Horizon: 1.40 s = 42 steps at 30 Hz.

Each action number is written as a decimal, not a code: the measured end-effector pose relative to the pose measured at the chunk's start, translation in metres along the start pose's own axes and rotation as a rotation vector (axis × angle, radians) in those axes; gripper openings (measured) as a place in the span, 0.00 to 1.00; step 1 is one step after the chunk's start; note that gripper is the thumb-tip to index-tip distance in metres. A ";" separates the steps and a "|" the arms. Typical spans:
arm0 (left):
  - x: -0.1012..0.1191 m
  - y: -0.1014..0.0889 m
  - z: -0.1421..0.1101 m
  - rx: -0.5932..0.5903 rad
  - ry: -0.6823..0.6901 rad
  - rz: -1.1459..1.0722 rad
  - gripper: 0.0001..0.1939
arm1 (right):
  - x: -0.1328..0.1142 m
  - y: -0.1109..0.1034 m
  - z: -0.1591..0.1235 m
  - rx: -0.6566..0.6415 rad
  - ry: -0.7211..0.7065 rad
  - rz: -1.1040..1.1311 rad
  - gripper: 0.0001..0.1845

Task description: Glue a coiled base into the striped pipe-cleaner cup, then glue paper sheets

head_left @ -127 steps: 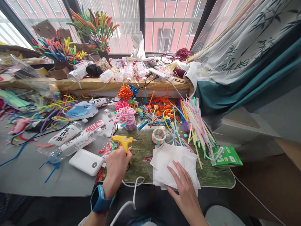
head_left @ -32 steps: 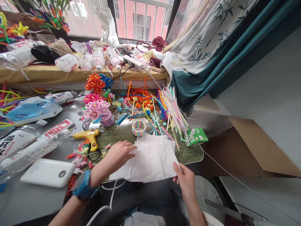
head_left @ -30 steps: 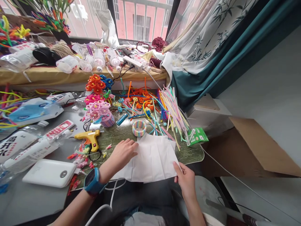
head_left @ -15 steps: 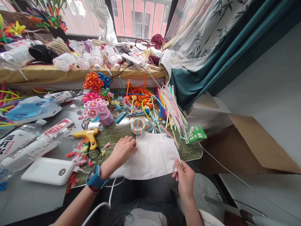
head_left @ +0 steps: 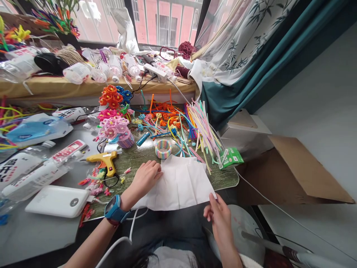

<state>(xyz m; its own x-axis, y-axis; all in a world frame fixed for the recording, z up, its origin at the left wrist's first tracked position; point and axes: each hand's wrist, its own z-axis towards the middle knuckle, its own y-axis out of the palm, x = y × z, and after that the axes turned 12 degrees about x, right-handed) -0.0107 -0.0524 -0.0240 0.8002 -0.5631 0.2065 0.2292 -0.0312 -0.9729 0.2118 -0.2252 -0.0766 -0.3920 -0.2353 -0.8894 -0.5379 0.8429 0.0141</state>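
The left hand (head_left: 149,175) lies palm down on the left edge of the white sheets (head_left: 181,184), fingers curled; whether it pinches them or only presses, I cannot tell. The right hand (head_left: 220,216) has the right corner between thumb and forefinger, its other fingers bent. The sheets, plain and unprinted on the side that shows, lie at the near edge of the table (head_left: 223,180) and jut past it.

Most writing is to the left. A clear bottle (head_left: 12,169) bears large black Chinese characters, the last apparently 水, with smaller red print below. A second bottle (head_left: 41,176) lies beside it, its lettering turned away or blurred, against a red-and-white oblong (head_left: 73,147) whose print I cannot read. The blue pack (head_left: 36,130) behind carries a dark oval logo, illegible here.

The yellow glue gun (head_left: 110,162), near the left hand, has a pale label strip on its barrel, too small to read. A white power bank (head_left: 55,201) shows a round dark display. Right of the striped ring (head_left: 163,149), the green packet (head_left: 234,157) has white lettering, also too small.
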 end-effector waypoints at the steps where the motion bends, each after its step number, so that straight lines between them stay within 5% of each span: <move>1: 0.000 0.000 0.000 0.001 0.000 -0.003 0.07 | 0.001 -0.001 -0.004 -0.035 0.026 -0.016 0.31; 12: -0.002 0.002 -0.007 -0.001 -0.011 -0.001 0.05 | 0.018 0.029 -0.042 -0.476 0.177 -0.189 0.31; 23: -0.007 -0.008 -0.021 0.069 -0.041 -0.071 0.09 | 0.028 0.053 -0.052 -0.375 0.124 -0.134 0.27; 33: -0.024 -0.016 -0.088 0.136 -0.078 -0.303 0.10 | 0.035 0.073 -0.064 -0.278 0.138 -0.046 0.26; 42: -0.020 -0.011 -0.095 0.100 -0.031 -0.207 0.09 | 0.033 0.040 -0.045 -0.301 0.103 -0.076 0.31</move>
<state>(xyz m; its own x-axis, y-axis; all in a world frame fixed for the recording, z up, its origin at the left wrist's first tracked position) -0.0816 -0.1189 -0.0274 0.7464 -0.5277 0.4055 0.4433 -0.0604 -0.8944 0.1435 -0.2210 -0.0850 -0.4077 -0.3530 -0.8421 -0.7590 0.6437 0.0976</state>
